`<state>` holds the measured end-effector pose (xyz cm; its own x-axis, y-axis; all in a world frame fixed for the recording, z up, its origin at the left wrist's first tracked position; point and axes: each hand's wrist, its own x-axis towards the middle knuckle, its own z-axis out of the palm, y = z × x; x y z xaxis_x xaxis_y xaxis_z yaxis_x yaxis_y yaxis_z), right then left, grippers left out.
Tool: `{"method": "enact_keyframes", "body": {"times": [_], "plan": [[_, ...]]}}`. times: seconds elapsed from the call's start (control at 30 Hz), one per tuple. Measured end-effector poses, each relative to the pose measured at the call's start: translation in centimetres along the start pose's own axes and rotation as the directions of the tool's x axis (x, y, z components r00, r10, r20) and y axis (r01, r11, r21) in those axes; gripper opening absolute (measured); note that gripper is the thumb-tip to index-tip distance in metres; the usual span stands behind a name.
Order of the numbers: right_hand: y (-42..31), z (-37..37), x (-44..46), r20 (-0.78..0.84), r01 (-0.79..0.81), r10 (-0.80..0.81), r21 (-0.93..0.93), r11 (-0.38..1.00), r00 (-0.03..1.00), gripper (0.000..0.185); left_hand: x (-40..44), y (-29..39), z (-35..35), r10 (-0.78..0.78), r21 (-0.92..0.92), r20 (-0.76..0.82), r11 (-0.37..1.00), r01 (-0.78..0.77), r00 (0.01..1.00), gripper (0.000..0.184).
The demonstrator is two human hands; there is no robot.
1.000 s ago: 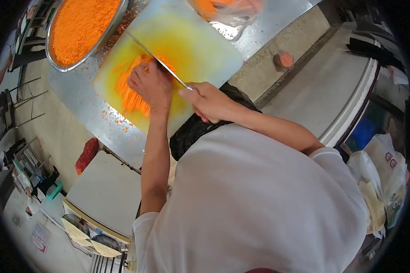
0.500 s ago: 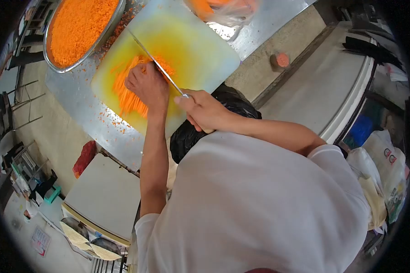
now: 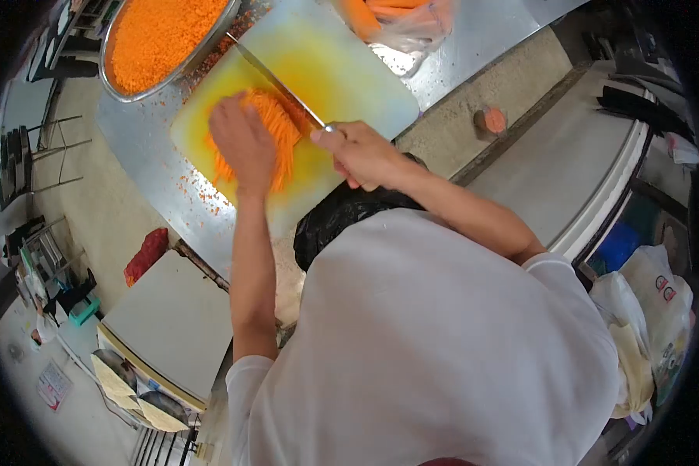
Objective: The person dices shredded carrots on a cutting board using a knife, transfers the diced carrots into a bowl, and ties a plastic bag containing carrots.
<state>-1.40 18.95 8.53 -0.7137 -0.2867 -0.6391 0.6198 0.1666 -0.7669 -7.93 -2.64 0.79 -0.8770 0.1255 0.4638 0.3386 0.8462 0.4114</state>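
On the left of the metal table, a big round metal bowl is full of tiny orange bits, close by the board, maybe so more can go in easily. Next comes the left hand, bent over a pile of thin orange strips that look like carrot. It seems to keep them from sliding, but it is blurry, so I cannot tell if it grips any. The strips lie on the pale plastic cutting board. The long knife with a shiny blade slants just beside the pile, on its right. The right hand is closed around its handle, likely so the blade stays steady. A clear bag of big orange pieces sits past the board.

The board has a big yellow stain, and orange crumbs dot the metal.

In the room, from left to right, there is a small green stool, a red sack by a flat white top, a black plastic bag near the person's tummy, and 2 white plastic bags.
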Motion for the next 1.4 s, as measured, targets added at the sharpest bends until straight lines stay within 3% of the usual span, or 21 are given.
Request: {"method": "enact_keyframes", "body": {"times": [0.03, 0.07, 0.17, 0.27, 0.4, 0.5, 0.6, 0.7, 0.8, 0.9, 1.1, 1.2, 1.3, 1.4], "plan": [[-1.0, -0.8, -0.6, 0.009, -0.082, 0.083, -0.095, 0.992, 0.996, 0.047, 1.2, -1.7, -0.3, -0.008, 0.012, -0.003, 1.000, 0.008, 1.000, 0.029], [-0.9, -1.2, -0.6, 0.025, -0.067, 0.071, -0.125, 0.990, 0.997, 0.048, 2.2, -3.2, -0.6, -0.014, 0.026, -0.015, 1.000, 0.014, 1.000, 0.030], [-0.8, -2.5, -0.3, 0.038, 0.013, -0.006, -0.186, 0.982, 0.999, 0.049, 2.0, -6.3, -0.8, -0.176, 0.110, 0.346, 0.983, 0.147, 0.922, 0.037], [-0.8, -3.5, -0.6, 0.058, 0.065, -0.053, -0.229, 0.971, 0.997, 0.052, 0.1, -4.5, -1.1, -0.083, 0.006, 0.303, 0.996, 0.085, 0.949, 0.040], [-2.0, -4.3, -0.7, 0.094, 0.061, -0.035, -0.297, 0.953, 0.995, 0.057, 0.3, -3.4, -1.7, -0.072, -0.004, 0.320, 0.997, 0.078, 0.945, 0.034], [-3.4, -4.8, -1.6, 0.110, 0.053, -0.018, -0.329, 0.943, 0.994, 0.058, 1.0, -2.2, -1.2, -0.102, 0.113, 0.234, 0.991, 0.077, 0.967, 0.029], [-3.7, -4.8, -1.3, 0.135, 0.076, -0.033, -0.331, 0.940, 0.990, 0.057, 1.1, -1.2, 0.3, -0.091, 0.085, 0.222, 0.994, 0.073, 0.971, 0.026], [-2.6, -4.7, 0.7, 0.165, 0.063, -0.011, -0.319, 0.946, 0.986, 0.054, 1.6, 0.3, 0.2, -0.172, 0.299, 0.320, 0.951, 0.073, 0.932, 0.025], [-2.0, -4.3, 2.4, 0.125, 0.048, -0.011, -0.298, 0.953, 0.992, 0.051, 2.0, -0.7, 0.2, -0.178, 0.168, 0.333, 0.977, 0.128, 0.926, 0.023], [-2.1, -4.1, 1.5, 0.108, 0.006, 0.023, -0.257, 0.967, 0.994, 0.048, 2.0, -0.7, 0.4, -0.063, 0.146, 0.297, 0.989, 0.020, 0.953, 0.021], [-3.8, -5.0, 0.4, 0.109, -0.020, 0.056, -0.301, 0.953, 0.992, 0.045, 2.3, -1.0, -0.6, -0.066, 0.110, 0.431, 0.994, 0.020, 0.900, 0.020], [-3.8, -5.3, -1.4, 0.134, 0.012, 0.031, -0.312, 0.950, 0.991, 0.049, 1.4, -0.1, -0.2, -0.082, 0.054, 0.269, 0.996, 0.070, 0.960, 0.020], [-3.1, -4.5, -0.8, 0.143, -0.006, 0.046, -0.268, 0.964, 0.989, 0.045, 0.5, 1.3, 0.5, -0.099, 0.276, 0.258, 0.961, 0.024, 0.961, 0.024], [-2.7, -3.8, 1.5, 0.119, 0.020, 0.011, -0.254, 0.967, 0.993, 0.047, 0.7, 2.1, 0.3, -0.079, 0.241, 0.220, 0.970, 0.024, 0.972, 0.029]]}}
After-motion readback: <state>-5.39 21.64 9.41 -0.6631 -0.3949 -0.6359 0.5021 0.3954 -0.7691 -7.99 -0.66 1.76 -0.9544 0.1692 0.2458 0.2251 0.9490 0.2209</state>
